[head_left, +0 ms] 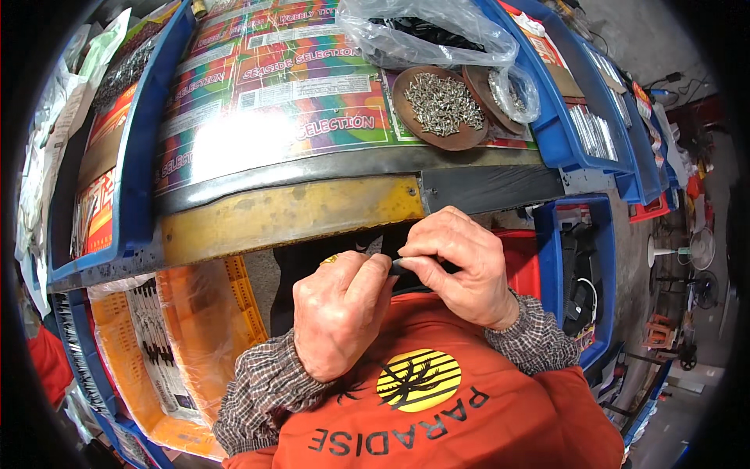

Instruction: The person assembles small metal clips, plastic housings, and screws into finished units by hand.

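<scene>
My left hand and my right hand meet in front of my chest, just off the table's near edge. Between their fingertips they pinch a small dark piece. Most of that piece is hidden by the fingers, so its kind cannot be made out. The left fingers curl closed, with a yellow ring on one of them. Thumb and forefinger of the right hand press together on the piece's other end. Beyond the right hand, a round brown dish on the table holds many small silvery metal parts.
A second brown dish is partly under a clear plastic bag. Blue bins flank the table, whose front has a yellowish strip. Below stand an orange crate with pen-like parts and a blue bin with black items.
</scene>
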A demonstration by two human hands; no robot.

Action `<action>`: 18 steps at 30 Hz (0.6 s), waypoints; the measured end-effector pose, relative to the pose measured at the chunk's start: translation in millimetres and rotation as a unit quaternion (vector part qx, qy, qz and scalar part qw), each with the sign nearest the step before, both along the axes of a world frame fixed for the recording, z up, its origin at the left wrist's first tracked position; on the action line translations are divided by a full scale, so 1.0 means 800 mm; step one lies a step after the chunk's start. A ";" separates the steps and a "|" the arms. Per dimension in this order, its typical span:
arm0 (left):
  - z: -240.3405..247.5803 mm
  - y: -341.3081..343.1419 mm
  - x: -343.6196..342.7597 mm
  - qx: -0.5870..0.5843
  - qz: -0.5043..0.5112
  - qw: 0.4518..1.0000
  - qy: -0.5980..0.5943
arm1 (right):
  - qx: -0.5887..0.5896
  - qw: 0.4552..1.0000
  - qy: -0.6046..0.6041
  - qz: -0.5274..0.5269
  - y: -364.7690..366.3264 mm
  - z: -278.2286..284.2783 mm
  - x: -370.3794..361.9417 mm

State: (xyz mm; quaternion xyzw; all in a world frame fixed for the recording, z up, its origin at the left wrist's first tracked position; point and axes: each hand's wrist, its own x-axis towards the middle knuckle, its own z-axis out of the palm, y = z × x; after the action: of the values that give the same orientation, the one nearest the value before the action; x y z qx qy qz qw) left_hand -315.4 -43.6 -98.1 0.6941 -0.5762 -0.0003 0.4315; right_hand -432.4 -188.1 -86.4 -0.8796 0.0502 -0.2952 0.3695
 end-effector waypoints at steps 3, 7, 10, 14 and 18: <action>0.000 0.000 0.001 0.013 -0.001 1.000 -0.008 | -0.121 0.992 -0.022 -0.020 0.004 0.000 0.000; 0.000 0.000 0.000 -0.004 -0.002 1.000 -0.019 | -0.167 0.985 -0.035 -0.020 0.007 -0.003 -0.004; 0.005 0.003 -0.002 0.039 0.006 0.999 -0.004 | -0.237 0.971 -0.037 -0.017 0.009 -0.002 -0.008; -0.003 0.004 -0.003 0.027 0.000 0.999 -0.022 | -0.347 0.937 -0.032 -0.004 0.010 -0.001 -0.012; -0.007 0.003 -0.002 -0.001 -0.002 0.999 -0.046 | -0.363 0.931 -0.036 0.001 0.008 -0.006 -0.014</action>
State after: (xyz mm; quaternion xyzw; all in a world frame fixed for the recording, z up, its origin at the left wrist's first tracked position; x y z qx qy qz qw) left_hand -317.3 -41.3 -103.8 0.6920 -0.5968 0.0318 0.4050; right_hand -443.3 -181.9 -91.3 -0.9427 -0.0742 -0.3242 0.0267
